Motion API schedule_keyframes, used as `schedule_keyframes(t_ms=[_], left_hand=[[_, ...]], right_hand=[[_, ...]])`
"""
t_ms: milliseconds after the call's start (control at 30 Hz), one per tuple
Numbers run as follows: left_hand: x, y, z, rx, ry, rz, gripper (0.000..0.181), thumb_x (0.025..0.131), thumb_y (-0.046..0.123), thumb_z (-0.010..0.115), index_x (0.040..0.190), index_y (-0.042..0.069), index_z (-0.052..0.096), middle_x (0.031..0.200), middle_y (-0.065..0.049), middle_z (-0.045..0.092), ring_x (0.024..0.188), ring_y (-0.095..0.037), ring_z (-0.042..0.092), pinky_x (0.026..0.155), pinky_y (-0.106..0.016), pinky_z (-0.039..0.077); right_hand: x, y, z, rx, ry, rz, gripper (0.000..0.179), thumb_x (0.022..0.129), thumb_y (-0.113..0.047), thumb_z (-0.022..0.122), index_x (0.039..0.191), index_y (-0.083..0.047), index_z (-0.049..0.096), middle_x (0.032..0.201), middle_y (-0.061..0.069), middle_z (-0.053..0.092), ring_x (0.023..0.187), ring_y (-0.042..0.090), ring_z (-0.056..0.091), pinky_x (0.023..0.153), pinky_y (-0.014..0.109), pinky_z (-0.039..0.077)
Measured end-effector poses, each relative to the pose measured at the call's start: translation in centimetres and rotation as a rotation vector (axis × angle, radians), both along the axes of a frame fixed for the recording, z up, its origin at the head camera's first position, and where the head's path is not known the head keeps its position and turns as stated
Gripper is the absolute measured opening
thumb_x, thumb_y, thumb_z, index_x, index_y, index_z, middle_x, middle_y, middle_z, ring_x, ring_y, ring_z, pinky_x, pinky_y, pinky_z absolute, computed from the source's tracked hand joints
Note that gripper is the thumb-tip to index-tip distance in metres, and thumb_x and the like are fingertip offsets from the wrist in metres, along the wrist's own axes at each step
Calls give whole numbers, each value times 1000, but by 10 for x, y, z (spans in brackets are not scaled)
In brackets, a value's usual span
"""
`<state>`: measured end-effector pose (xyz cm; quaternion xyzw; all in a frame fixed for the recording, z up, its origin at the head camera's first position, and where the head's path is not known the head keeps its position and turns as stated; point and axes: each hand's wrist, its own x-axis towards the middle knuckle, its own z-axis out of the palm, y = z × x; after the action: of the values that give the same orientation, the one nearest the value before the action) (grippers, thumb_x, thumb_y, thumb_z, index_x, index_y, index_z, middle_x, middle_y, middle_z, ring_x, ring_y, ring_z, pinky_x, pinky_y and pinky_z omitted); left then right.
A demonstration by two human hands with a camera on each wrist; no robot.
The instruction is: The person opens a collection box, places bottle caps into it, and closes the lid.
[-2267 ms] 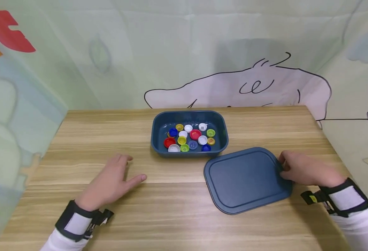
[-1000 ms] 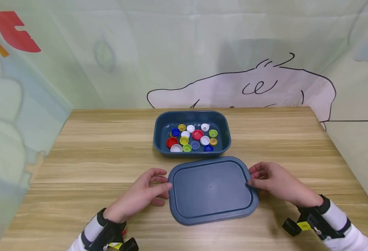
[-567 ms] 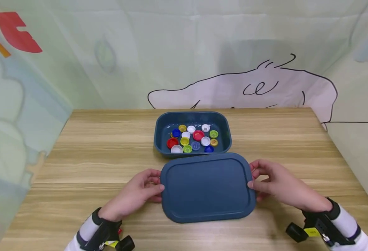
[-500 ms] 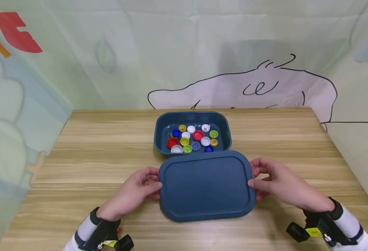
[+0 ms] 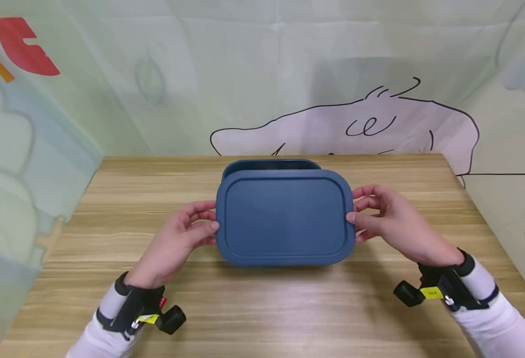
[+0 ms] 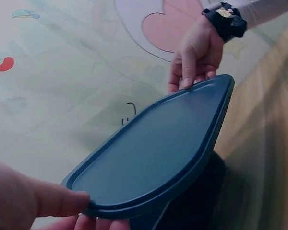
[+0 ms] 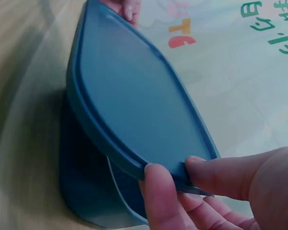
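Note:
A dark blue rectangular lid (image 5: 285, 219) with rounded corners hangs between both hands, over the front of a matching blue box (image 5: 271, 165). In the head view only the box's back rim shows, and whatever lies inside is hidden. My left hand (image 5: 179, 238) pinches the lid's left short edge, thumb on top and fingers beneath. On the opposite short edge my right hand (image 5: 385, 219) pinches the lid the same way. Both wrist views show a gap between the lid (image 7: 134, 86) and the box (image 7: 86, 177) below it.
A light wooden table (image 5: 262, 313) carries the box close to its back edge. Behind and beside the table hangs a pale printed cloth (image 5: 244, 74) with cartoon drawings. Each wrist wears a strap with a small black camera (image 5: 171, 319).
Both hands have lifted the lid from the table and carried it forward over the box. The coloured bottle caps seen in the box before are now covered from view.

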<state>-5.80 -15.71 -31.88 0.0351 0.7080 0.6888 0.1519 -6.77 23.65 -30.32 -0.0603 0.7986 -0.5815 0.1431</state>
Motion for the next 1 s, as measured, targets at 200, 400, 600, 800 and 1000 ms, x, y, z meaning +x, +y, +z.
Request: schedule_keyframes(t_ms=[200,400,600,800,1000], left_hand=[[-27,1,5,32,71,76,42,89,12,61,128,3,49,117,-17,49,97,-29,55,84,-39,46],[-49,4,6,-23,127,130,42,90,15,62,130,7,52,116,-15,48,94,-28,56,81,-37,48],[-65,7,4,-45,124,130,43,90,17,61,132,10,52,114,-15,45,88,-26,56,80,-37,48],[-75,11,1,-74,113,109,45,91,16,60,134,11,50,111,-14,44,86,-24,54,81,-39,47],[-82,12,-6,-155,123,119,44,91,17,60,134,11,50,108,-13,46,87,-24,51,77,-36,48]], right_hand=[[-22,-9,3,1,39,-72,57,83,-26,70,124,-3,40,109,20,52,85,32,62,68,44,51],[-48,-18,7,18,113,-141,50,84,-29,69,123,-7,46,107,15,56,83,30,62,68,42,51],[-63,-19,7,71,147,-154,51,87,-33,65,130,-11,49,107,13,55,82,28,62,70,37,51],[-70,-19,-2,92,115,-140,56,87,-33,65,136,-14,47,105,14,52,83,27,60,69,38,51],[-75,-20,-15,140,102,-110,55,86,-34,66,135,-14,48,102,13,54,81,25,60,69,41,51]])
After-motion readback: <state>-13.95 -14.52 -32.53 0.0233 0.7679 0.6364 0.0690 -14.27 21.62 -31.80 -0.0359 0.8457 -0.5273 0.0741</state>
